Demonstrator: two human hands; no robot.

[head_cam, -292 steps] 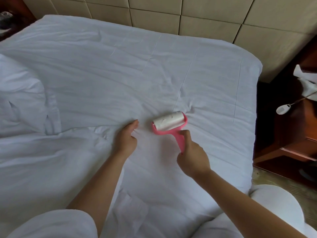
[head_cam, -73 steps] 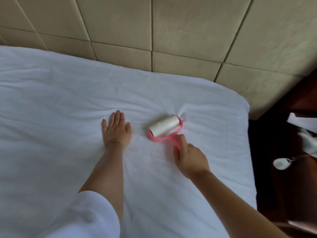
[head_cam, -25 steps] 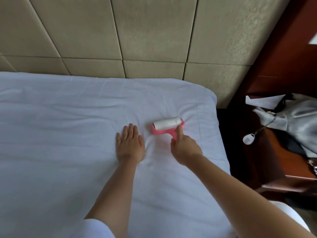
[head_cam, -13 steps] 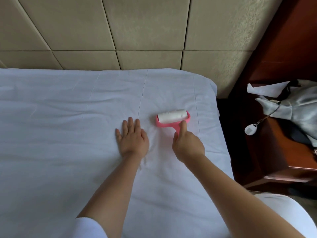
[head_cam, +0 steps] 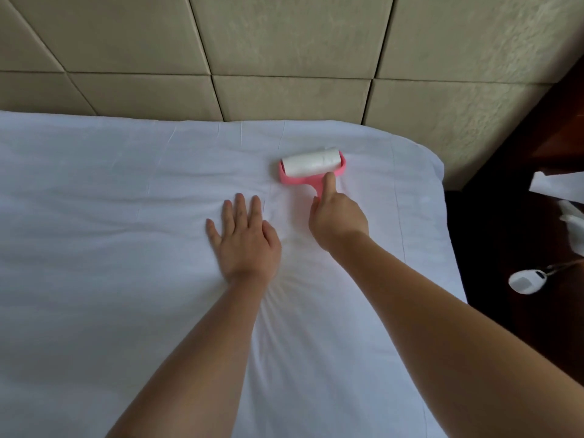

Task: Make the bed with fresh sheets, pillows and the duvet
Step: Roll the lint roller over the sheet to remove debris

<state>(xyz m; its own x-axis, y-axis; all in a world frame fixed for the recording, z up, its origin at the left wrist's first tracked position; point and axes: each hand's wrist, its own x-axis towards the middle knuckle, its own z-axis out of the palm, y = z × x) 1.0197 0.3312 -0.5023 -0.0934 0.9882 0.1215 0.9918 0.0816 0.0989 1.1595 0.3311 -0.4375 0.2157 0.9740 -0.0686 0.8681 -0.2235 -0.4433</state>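
A white sheet [head_cam: 94, 279] covers the mattress up to the headboard. My right hand [head_cam: 336, 213] grips the pink handle of a lint roller [head_cam: 311, 164], thumb stretched along the stem. The roller's white sticky drum lies on the sheet near the bed's far right corner. My left hand [head_cam: 245, 237] presses flat on the sheet just left of the roller, fingers straight and slightly spread. Creases fan out in the sheet below that hand's wrist.
A padded beige headboard [head_cam: 284, 58] runs along the far side. To the right stands a dark wooden nightstand [head_cam: 518, 200], and a small white device on a cord [head_cam: 526, 281] hangs there. White and grey cloth [head_cam: 565, 200] lies at the right edge.
The roller has moved farther up the sheet toward the headboard with my right hand. My left hand stays flat on the sheet beside it.
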